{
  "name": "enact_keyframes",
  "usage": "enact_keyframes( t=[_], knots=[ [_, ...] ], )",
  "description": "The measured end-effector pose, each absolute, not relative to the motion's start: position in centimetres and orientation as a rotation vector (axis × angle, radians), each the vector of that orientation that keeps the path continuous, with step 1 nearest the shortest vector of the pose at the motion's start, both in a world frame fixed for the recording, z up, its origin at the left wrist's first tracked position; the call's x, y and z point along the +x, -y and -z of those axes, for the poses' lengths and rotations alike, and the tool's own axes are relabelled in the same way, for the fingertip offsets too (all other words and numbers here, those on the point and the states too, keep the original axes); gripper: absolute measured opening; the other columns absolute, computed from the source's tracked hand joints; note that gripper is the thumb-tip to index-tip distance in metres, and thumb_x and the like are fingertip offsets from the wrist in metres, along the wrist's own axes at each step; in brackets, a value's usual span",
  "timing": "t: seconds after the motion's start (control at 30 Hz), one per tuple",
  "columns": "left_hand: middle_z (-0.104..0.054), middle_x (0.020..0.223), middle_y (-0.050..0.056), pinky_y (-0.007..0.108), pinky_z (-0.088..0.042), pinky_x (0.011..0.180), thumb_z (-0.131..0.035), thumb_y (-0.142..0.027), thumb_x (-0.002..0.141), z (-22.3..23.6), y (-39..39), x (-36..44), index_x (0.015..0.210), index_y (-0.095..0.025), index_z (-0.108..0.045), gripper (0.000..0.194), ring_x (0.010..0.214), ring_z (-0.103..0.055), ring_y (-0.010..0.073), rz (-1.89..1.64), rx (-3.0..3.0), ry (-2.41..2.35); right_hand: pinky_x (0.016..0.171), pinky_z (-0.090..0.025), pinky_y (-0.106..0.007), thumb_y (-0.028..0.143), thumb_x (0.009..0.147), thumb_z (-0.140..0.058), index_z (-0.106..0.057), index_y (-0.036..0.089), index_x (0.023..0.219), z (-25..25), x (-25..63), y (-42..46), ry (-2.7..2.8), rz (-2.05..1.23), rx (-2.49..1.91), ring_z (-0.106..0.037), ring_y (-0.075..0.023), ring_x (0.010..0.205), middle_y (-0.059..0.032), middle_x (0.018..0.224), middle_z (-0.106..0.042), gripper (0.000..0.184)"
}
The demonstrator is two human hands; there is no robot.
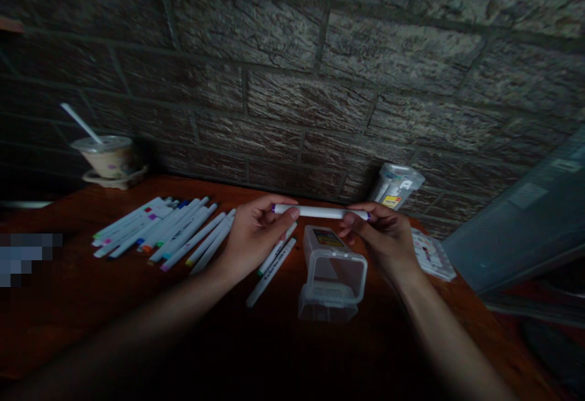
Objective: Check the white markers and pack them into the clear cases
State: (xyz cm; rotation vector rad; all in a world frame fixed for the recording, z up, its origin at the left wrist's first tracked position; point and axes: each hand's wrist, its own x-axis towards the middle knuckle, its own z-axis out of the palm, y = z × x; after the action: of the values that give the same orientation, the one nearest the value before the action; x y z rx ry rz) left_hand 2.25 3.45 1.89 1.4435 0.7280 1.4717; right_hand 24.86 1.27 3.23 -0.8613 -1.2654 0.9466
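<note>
A white marker with purple ends [320, 212] is held level between my two hands, above the table. My left hand [256, 230] pinches its left end, and my right hand [384, 230] pinches the right end. Beneath them a clear plastic case [315, 255] lies on its side with its lid open toward me. Two white markers [274, 267] rest on the wood left of the case, partly behind my left hand. Farther left, several white markers with coloured ends [159, 230] are spread side by side.
An iced drink cup with a straw [107, 157] stands in a holder at the back left. A second clear case [395, 184] holding markers is upright against the brick wall [283, 96]. A flat printed pack [432, 255] lies near the right edge of the wooden table [205, 322].
</note>
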Motion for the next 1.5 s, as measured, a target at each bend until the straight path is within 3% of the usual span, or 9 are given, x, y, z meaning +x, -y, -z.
enact_keyframes(
  t=[0.23,0.8,1.1,1.5],
  knots=[
    [-0.069,0.062,0.000,0.019,-0.039,0.043,-0.086,-0.027,0.078,-1.9,-3.5,2.2,0.088,-0.017,-0.076,0.018,0.048,-0.054,0.0093,-1.495,1.540,-0.814,0.047,-0.055,-0.022,0.025,0.075,-0.092,-0.080,0.023,0.086,-2.8,25.1,-1.5,1.313,-0.929,-0.849,-0.068,-0.0124,0.051,0.0002,0.063,-0.077,0.016],
    [-0.060,0.053,-0.003,0.020,-0.035,0.042,-0.082,-0.033,0.084,-2.1,-3.4,2.2,0.096,-0.017,-0.077,0.021,0.044,-0.050,0.0090,-1.473,1.427,-0.702,0.046,-0.053,-0.026,0.029,0.079,-0.090,-0.081,0.022,0.086,-2.9,25.0,-1.3,1.285,-0.981,-0.865,-0.067,-0.0145,0.051,-0.0015,0.064,-0.077,0.014],
    [-0.073,0.075,0.004,0.019,-0.041,0.042,-0.080,-0.030,0.085,-2.1,-3.6,2.3,0.100,-0.017,-0.078,0.020,0.048,-0.054,0.0083,-1.487,1.319,-0.643,0.046,-0.055,-0.025,0.028,0.078,-0.089,-0.083,0.023,0.087,-3.4,24.9,-1.2,1.237,-1.037,-0.838,-0.072,-0.0156,0.053,-0.0038,0.072,-0.081,0.012],
    [-0.074,0.081,0.005,0.020,-0.042,0.042,-0.076,-0.032,0.088,-2.0,-3.8,2.0,0.105,-0.015,-0.078,0.025,0.049,-0.055,0.0091,-1.487,1.212,-0.557,0.045,-0.056,-0.025,0.031,0.079,-0.084,-0.084,0.020,0.098,-4.1,24.9,-0.9,1.118,-1.183,-0.795,-0.075,-0.0176,0.056,-0.0082,0.081,-0.084,0.022]
  ],
)
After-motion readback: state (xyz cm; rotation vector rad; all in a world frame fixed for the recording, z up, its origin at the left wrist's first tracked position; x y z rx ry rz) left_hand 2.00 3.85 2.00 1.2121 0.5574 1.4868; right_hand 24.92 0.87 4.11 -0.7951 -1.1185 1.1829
